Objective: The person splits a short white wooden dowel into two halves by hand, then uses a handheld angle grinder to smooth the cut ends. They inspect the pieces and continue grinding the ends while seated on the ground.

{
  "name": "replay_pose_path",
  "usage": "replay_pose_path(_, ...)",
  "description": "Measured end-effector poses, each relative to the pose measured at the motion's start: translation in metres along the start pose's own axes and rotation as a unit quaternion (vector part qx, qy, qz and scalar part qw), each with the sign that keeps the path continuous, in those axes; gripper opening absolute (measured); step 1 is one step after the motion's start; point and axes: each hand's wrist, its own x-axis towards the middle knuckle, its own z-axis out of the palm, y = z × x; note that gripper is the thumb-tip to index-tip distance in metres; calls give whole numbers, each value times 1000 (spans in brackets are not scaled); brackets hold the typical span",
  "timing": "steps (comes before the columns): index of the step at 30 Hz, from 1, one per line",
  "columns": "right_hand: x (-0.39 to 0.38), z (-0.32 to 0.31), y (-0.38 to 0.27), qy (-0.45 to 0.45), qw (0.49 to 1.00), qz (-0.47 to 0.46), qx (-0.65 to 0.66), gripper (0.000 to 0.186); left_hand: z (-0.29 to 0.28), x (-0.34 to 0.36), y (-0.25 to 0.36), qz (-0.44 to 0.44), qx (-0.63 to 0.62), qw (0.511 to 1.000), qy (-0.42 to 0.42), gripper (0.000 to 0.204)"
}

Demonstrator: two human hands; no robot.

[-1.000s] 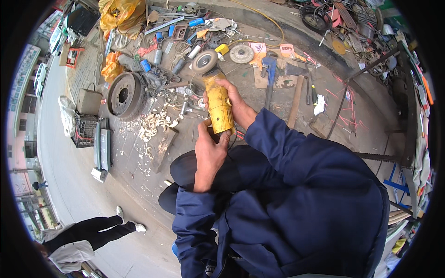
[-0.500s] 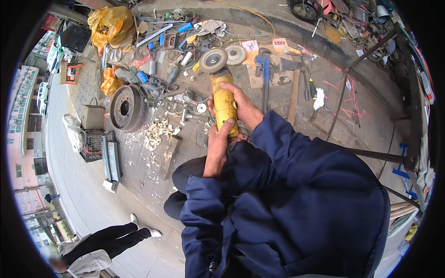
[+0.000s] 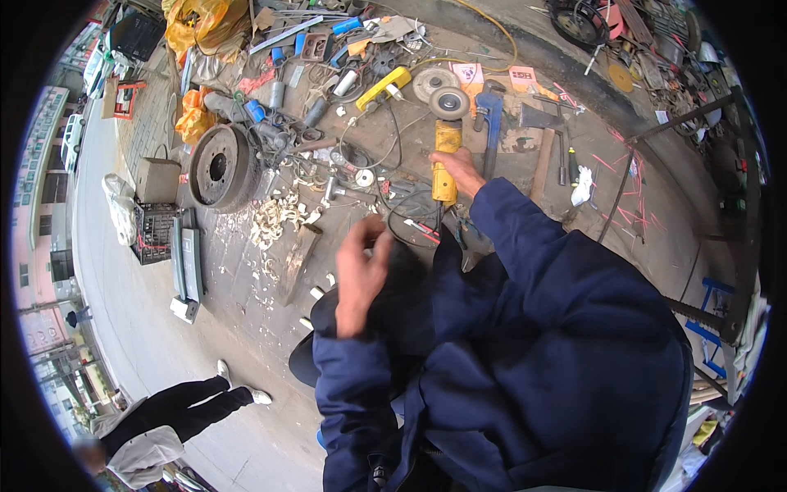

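Observation:
A yellow angle grinder (image 3: pixel 445 190) with a round disc (image 3: pixel 450 103) at its far end is in my right hand (image 3: pixel 461 168), whose fingers wrap around its body. Its disc lies close to a larger pale disc (image 3: pixel 435 84) on the ground and to a blue pipe wrench (image 3: pixel 489 123). My left hand (image 3: pixel 362 266) is raised over my knees, fingers loosely bent and apart, holding nothing. Beyond it are a hammer (image 3: pixel 332 190) and a small white-and-black disc (image 3: pixel 365 177). A yellow tool (image 3: pixel 384 88) with a cable lies farther off.
Left of my hands stand a rusty wheel drum (image 3: pixel 220 168), pale shavings (image 3: pixel 277 220), a wood block (image 3: pixel 297 266) and a black crate (image 3: pixel 156 234). A hatchet (image 3: pixel 539 119) and white glove (image 3: pixel 582 186) lie right. A metal frame (image 3: pixel 730 213) borders the right side. A person (image 3: pixel 164 426) stands lower left.
My left hand has let go of the grinder and drawn back to the left. My right hand has carried the grinder rightward, away from my lap.

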Motion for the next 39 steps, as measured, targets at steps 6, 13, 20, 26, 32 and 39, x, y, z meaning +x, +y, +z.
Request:
replay_pose_path(6, 58, -14, 49, 49, 998, -2, 27, 23, -118, -111, 4, -40, -33, 916, 397, 16)
replay_pose_path(13, 76, -10, 51, 156, 965, -81, -194, 47, -147, -174, -37, -65, 37, 835, 545, 18)
replay_pose_path(20, 77, -20, 28, 111, 843, -122, -512, 70, -152, -157, -43, -77, 38, 821, 564, 20)
replay_pose_path(26, 94, -18, 24, 56, 890, -128, -435, 66, -151, -152, -44, -104, 20, 848, 519, 20)
replay_pose_path(32, 94, -3, 18, 57, 963, 34, -260, 65, -153, -152, -47, -125, 19, 843, 522, 20)
replay_pose_path(39, 99, 4, 17, 44, 966, 59, -249, 68, -153, -151, -44, -143, 9, 852, 503, 18)
